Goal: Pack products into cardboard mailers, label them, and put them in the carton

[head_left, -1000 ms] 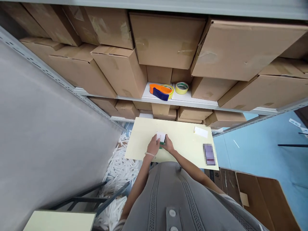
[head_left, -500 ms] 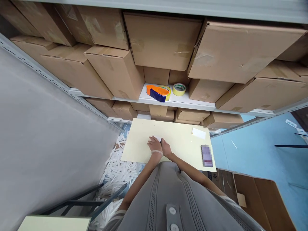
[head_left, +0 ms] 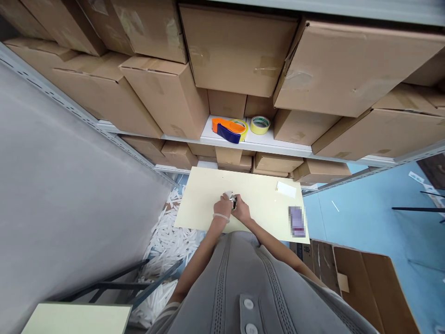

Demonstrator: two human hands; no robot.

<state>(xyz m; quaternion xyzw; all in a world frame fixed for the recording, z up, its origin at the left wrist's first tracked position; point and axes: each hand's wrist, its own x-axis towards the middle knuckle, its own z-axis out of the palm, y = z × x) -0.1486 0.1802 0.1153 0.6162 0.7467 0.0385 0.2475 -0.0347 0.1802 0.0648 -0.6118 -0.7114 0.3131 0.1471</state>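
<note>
Both my hands meet over the pale yellow table [head_left: 208, 204], close to its near edge. My left hand [head_left: 222, 206], with a band on the wrist, and my right hand [head_left: 240, 211] are closed round a small white and green object [head_left: 232, 199] held between them. Only a sliver of that object shows; I cannot make out what it is. A white card [head_left: 286, 189] lies flat to the right, and a blurred purple item [head_left: 296, 221] sits near the table's right corner.
Metal shelving [head_left: 264, 146] behind the table holds many cardboard boxes [head_left: 239, 51], an orange and blue tape dispenser [head_left: 229, 130] and a yellow tape roll [head_left: 260, 125]. White strips [head_left: 170, 241] litter the floor at left. An open carton [head_left: 361, 287] stands at right.
A second ago my hands held the white object up; half a second ago they pressed it low on the table. Now they are lifted slightly and closed round it again.
</note>
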